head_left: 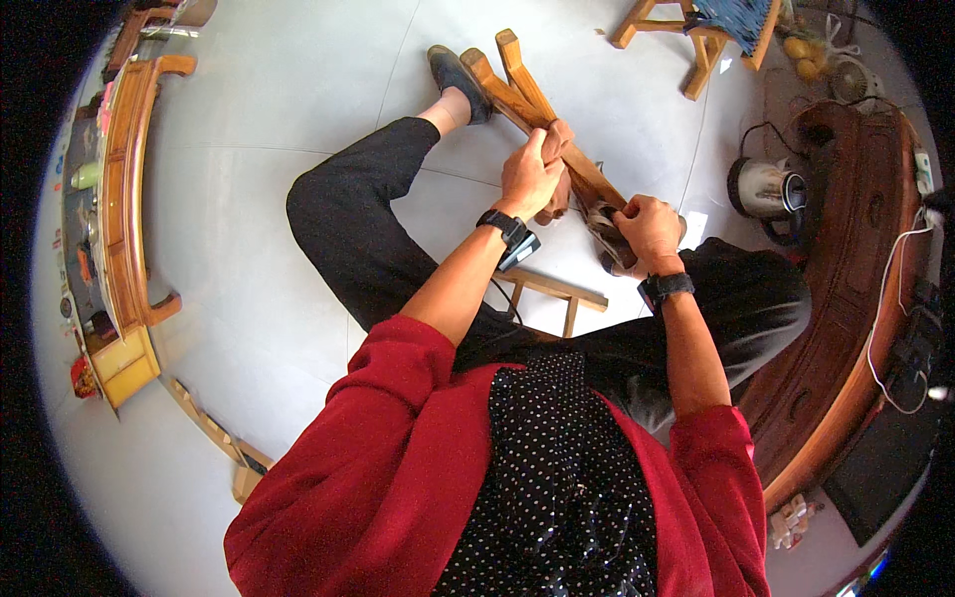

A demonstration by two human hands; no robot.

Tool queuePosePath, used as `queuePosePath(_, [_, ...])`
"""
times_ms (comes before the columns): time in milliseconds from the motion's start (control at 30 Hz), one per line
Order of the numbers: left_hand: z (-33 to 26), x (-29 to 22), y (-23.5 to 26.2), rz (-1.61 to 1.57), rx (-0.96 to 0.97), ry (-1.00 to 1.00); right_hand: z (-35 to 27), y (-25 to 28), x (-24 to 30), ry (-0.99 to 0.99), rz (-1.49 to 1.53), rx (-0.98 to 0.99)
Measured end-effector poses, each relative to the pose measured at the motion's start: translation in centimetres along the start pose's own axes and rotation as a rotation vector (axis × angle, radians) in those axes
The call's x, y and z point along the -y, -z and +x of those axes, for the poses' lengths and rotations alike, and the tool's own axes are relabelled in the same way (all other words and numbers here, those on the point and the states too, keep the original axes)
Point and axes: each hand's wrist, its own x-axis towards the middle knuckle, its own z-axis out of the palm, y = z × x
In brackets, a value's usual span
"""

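Note:
A wooden frame with crossed bars, like a folding stool, slants from upper left to lower right in front of my knees. My left hand is closed around its middle, where a brown wooden piece shows beneath the fingers. At the lower right end my right hand is closed, with fingertips pressed together near a greyish, strip-like material. What those fingers pinch is hidden. Both wrists wear black bands, and a small dark device sits by the left one. A second wooden frame lies low between my legs.
A stool with a blue woven seat stands at the far right. A kettle sits on the floor beside a dark carved wooden cabinet. A low wooden table holding small items stands at the left. My shoe rests near the frame's far end.

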Motion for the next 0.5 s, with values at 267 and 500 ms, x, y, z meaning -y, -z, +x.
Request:
queuePosePath(267, [-2.4,2.5,2.8,-0.31,0.269,0.255,-0.1,-0.3,-0.2,-0.003,0.036,0.004])
queuePosePath(500, [3.6,1.2,2.7,-0.539,0.146,0.326,0.0,-0.3,-0.3,0.013,0.031,-0.005])
